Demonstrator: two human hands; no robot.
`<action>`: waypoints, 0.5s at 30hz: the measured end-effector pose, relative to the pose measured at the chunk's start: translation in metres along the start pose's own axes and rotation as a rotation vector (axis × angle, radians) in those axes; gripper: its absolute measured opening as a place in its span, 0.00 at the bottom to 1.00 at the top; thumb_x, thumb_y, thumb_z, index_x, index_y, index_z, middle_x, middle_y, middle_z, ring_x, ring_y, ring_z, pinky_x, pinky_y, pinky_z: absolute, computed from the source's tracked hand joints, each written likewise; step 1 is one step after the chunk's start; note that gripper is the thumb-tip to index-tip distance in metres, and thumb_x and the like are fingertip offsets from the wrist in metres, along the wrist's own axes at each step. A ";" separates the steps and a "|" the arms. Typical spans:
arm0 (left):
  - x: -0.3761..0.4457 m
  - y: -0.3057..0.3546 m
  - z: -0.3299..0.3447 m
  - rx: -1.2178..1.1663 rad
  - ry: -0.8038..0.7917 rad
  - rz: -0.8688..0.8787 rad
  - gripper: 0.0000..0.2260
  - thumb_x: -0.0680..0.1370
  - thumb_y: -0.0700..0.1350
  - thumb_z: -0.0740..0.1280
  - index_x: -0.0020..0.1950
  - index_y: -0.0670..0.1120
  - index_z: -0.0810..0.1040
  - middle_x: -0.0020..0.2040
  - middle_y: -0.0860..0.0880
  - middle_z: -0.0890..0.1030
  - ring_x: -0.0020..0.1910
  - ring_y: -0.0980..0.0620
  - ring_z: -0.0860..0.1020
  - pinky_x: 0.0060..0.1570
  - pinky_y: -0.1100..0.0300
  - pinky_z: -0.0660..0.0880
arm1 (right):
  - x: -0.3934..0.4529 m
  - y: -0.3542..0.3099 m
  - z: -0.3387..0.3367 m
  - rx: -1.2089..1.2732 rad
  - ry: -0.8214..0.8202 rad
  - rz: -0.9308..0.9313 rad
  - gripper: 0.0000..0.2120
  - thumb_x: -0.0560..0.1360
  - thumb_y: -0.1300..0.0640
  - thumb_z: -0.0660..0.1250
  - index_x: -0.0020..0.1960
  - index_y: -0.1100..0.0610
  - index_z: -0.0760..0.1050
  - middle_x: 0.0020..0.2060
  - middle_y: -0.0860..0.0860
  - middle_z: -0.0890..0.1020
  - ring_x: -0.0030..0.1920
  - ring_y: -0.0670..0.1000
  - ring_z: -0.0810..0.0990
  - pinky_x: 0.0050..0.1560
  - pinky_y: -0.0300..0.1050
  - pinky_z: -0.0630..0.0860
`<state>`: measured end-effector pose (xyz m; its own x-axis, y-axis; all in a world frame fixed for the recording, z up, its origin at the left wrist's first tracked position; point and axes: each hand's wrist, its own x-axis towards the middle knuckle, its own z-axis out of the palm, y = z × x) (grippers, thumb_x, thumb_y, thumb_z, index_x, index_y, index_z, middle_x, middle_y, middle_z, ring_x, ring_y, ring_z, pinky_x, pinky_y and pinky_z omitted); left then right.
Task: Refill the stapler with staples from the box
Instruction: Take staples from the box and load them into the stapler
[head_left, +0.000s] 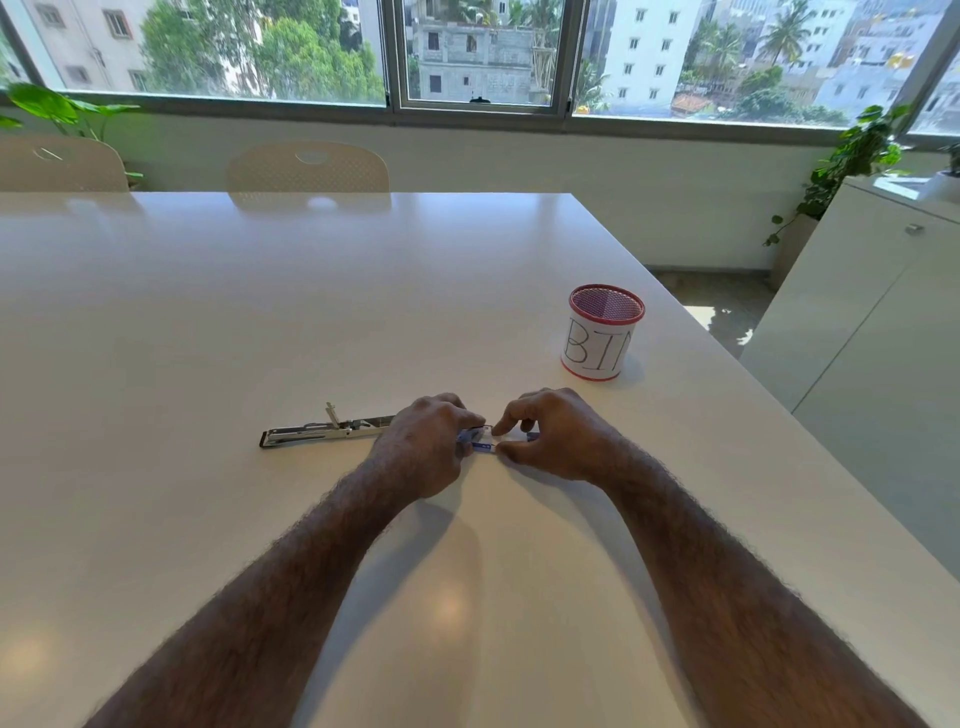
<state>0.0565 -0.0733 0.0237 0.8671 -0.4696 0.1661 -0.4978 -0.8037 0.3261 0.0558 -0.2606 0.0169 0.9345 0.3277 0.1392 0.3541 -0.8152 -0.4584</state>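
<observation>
Both hands worked the small staple box (480, 441) open on the counter (260, 312): left hand (428, 441) gripped it, right hand (545, 434) pinched its end. The stapler (322, 430) lay opened just left; next, likely drawing out 1 strip.

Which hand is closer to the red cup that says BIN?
The right hand. The BIN cup stands just beyond it, while the left hand sits farther away, beside the opened stapler.

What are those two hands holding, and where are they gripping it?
A small blue staple box: the left hand grips its left end, and the right hand pinches its right end with thumb and forefinger.
</observation>
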 end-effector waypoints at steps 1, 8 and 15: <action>0.000 0.000 0.000 -0.001 0.006 0.000 0.18 0.77 0.40 0.66 0.66 0.48 0.76 0.62 0.49 0.77 0.58 0.51 0.75 0.54 0.59 0.74 | 0.000 -0.001 0.000 -0.011 0.010 -0.003 0.08 0.71 0.50 0.74 0.50 0.49 0.82 0.40 0.41 0.77 0.41 0.41 0.75 0.37 0.37 0.70; -0.003 0.007 0.005 0.005 0.019 0.017 0.13 0.77 0.49 0.66 0.61 0.48 0.79 0.58 0.49 0.80 0.52 0.54 0.77 0.51 0.59 0.77 | -0.004 -0.013 -0.003 0.020 0.043 -0.043 0.10 0.69 0.52 0.77 0.49 0.51 0.81 0.39 0.41 0.79 0.38 0.36 0.77 0.35 0.26 0.67; -0.002 0.021 0.015 -0.060 0.065 0.022 0.14 0.76 0.47 0.65 0.60 0.45 0.80 0.58 0.48 0.82 0.53 0.53 0.79 0.55 0.58 0.77 | -0.012 0.014 -0.025 -0.063 -0.085 0.244 0.19 0.69 0.48 0.76 0.56 0.54 0.79 0.50 0.50 0.80 0.45 0.44 0.77 0.41 0.38 0.75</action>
<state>0.0443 -0.0947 0.0160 0.8563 -0.4608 0.2331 -0.5164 -0.7693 0.3762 0.0508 -0.2874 0.0304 0.9870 0.1548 -0.0441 0.1230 -0.9021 -0.4136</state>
